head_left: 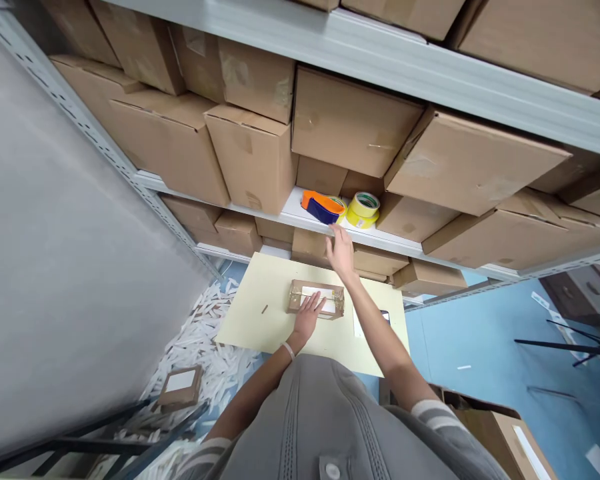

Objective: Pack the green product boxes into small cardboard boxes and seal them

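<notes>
A small open cardboard box (297, 297) with a white sheet inside sits on a pale yellow table (260, 320). My left hand (309, 313) lies flat on the box, fingers spread. My right hand (341, 252) is raised toward the shelf edge, fingers stretched out and holding nothing, just below an orange and blue tape dispenser (323, 206). A yellow tape roll (363, 208) stands right of the dispenser on the white shelf (295, 212).
Large cardboard boxes (350, 123) fill the grey metal shelves. White packing strips (205, 347) litter the blue floor at left, with a small labelled box (181, 385) among them. An open carton (500, 433) stands at the lower right. A dark phone (384, 315) lies on the table.
</notes>
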The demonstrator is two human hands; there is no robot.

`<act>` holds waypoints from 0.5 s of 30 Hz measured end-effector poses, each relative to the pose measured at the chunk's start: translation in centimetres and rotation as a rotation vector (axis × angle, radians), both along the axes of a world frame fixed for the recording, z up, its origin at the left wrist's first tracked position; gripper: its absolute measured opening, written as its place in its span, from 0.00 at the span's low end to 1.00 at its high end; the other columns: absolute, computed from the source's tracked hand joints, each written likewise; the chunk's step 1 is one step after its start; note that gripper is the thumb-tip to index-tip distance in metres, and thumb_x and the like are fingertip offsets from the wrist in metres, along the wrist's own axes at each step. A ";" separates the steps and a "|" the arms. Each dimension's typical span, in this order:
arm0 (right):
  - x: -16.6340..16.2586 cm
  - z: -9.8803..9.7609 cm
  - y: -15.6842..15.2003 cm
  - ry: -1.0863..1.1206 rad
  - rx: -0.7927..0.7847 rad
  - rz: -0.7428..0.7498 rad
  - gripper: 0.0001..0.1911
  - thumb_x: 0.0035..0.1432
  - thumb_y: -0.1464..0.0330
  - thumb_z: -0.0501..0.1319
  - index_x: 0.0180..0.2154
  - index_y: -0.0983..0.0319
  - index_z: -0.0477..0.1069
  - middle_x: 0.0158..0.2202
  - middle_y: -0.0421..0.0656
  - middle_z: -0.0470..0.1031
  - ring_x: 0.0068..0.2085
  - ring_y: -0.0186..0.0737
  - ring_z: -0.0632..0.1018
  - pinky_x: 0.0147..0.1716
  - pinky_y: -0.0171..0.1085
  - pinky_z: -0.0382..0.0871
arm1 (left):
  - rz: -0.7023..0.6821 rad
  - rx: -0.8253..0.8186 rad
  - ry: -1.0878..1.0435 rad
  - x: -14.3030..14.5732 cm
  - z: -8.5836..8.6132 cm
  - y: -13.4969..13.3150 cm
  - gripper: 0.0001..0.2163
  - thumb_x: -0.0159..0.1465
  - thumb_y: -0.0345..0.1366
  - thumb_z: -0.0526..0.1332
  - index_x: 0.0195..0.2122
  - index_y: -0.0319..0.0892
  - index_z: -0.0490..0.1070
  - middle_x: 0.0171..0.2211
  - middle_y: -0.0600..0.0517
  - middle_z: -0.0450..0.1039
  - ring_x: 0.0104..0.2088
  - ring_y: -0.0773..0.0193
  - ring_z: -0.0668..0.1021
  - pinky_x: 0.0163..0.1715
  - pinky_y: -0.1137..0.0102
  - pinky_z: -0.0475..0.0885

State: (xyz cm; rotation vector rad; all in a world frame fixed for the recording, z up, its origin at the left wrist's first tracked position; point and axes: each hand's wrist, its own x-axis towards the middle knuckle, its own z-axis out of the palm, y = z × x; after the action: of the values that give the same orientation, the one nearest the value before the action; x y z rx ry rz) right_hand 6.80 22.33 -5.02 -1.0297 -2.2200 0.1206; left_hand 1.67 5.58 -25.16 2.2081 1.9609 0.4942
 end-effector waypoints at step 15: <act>-2.5 3.8 4.9 0.044 -0.063 -0.051 0.20 0.66 0.57 0.50 0.46 0.66 0.69 0.43 0.53 0.75 0.43 0.48 0.72 0.47 0.45 0.62 | 0.013 0.045 -0.024 -0.4 -1.0 0.1 0.34 0.59 0.18 0.47 0.67 0.47 0.54 0.68 0.50 0.54 0.67 0.63 0.57 0.66 0.57 0.57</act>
State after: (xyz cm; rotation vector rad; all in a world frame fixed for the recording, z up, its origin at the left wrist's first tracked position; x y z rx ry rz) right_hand 4.25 27.22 -1.26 -1.1063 -2.1612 0.1902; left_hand 1.32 5.66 -26.11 2.2070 1.9728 0.5694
